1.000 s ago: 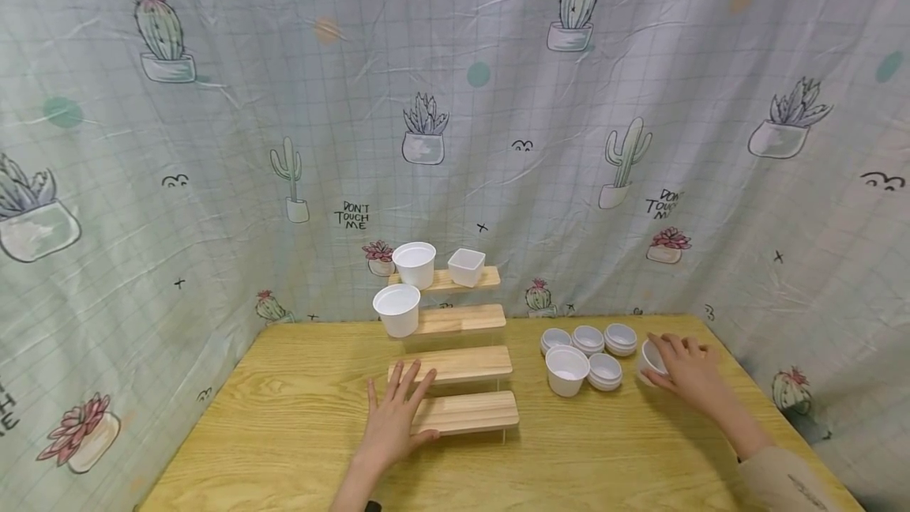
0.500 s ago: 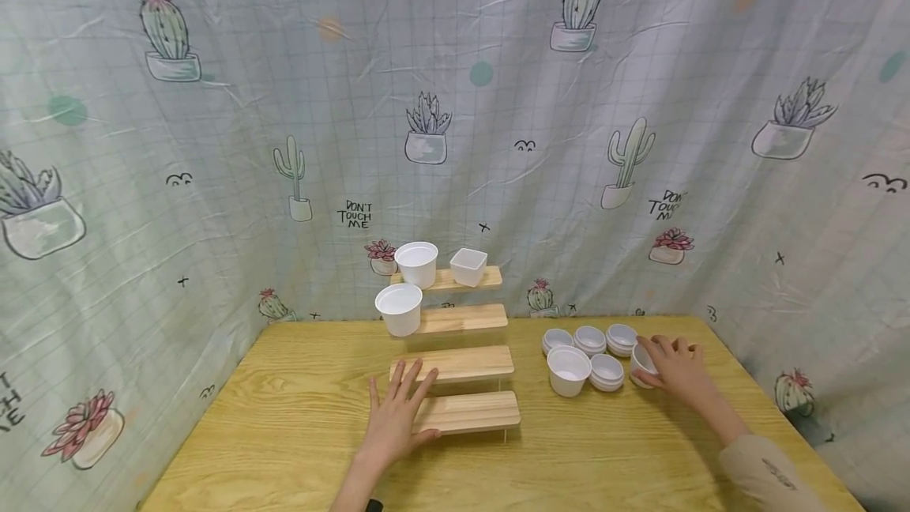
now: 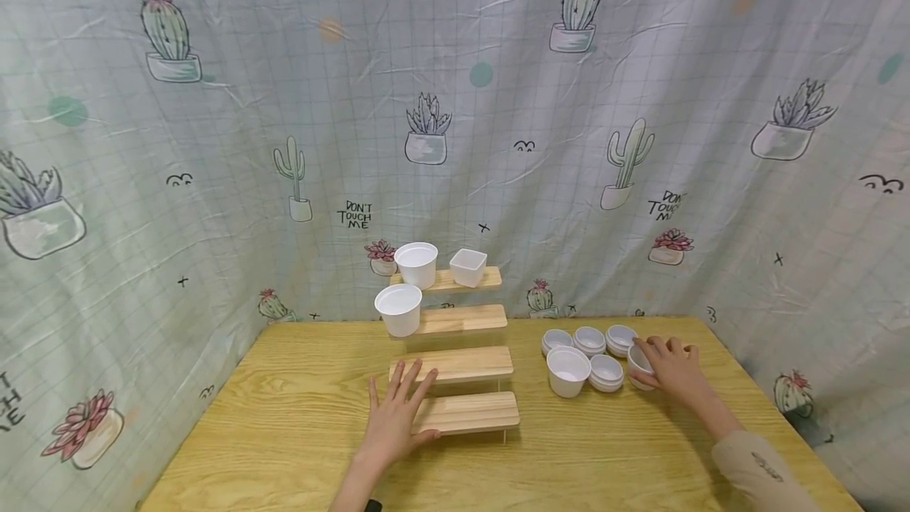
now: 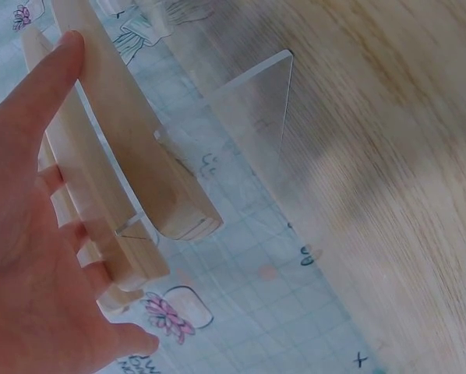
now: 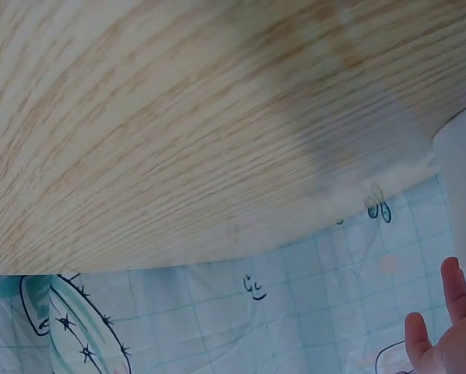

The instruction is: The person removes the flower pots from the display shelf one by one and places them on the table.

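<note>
My right hand (image 3: 674,370) was curled round a small white cup (image 3: 637,359) at the right end of the cluster of white cups on the wooden table (image 3: 284,417), fingers over the far side and thumb toward me; the cup stood tipped toward the cluster, just beside a shallow white cup (image 3: 607,371) and behind that a taller white cup (image 3: 567,370). My left hand (image 3: 393,421) lay flat with fingers spread, pressing the left end of the lowest board (image 3: 471,412) of the four-tier wooden step shelf (image 3: 455,364); the left wrist view confirmed straight fingers (image 4: 50,86) along the board edges, holding nothing. The second tier up was bare, the third carried one round white cup (image 3: 399,309), and the top carried a round cup (image 3: 416,263) and a square cup (image 3: 468,266). In my judgement, the grip needed to be light and even, since thin plastic would likely flex, and the lift needed to go straight up to clear the neighbouring cups without toppling them. I judged it sound to keep the shelf braced, as its clear acrylic supports (image 4: 252,101) looked slight. The right wrist view showed only fingertips (image 5: 453,280) and a sliver of cup wall.
</note>
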The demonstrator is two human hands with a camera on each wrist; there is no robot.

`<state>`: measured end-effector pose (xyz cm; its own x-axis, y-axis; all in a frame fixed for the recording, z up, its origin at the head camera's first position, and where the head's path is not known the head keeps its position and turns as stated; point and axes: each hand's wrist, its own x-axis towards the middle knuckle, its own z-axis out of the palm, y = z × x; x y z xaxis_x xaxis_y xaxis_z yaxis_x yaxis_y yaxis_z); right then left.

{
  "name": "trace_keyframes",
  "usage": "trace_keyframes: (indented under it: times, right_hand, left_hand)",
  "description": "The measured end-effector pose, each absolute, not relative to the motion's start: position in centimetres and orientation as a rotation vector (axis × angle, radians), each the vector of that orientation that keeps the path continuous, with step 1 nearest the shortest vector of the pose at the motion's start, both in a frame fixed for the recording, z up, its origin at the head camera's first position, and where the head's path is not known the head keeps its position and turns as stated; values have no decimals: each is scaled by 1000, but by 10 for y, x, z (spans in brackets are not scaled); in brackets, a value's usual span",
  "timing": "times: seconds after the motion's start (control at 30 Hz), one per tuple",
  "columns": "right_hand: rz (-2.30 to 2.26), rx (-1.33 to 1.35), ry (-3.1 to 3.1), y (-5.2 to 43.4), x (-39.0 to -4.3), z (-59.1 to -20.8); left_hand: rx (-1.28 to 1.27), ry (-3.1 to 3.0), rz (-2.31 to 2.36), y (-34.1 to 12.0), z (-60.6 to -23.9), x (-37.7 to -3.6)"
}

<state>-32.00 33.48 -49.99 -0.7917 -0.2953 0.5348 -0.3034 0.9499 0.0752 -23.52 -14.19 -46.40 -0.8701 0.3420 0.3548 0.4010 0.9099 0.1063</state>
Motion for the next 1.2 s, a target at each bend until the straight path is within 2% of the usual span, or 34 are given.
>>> trace_keyframes:
  times: [1.2]
  right_hand:
    - [124, 404, -2489, 333, -324, -501]
  left_hand:
    - [-572, -2689, -268, -142, -466, -235]
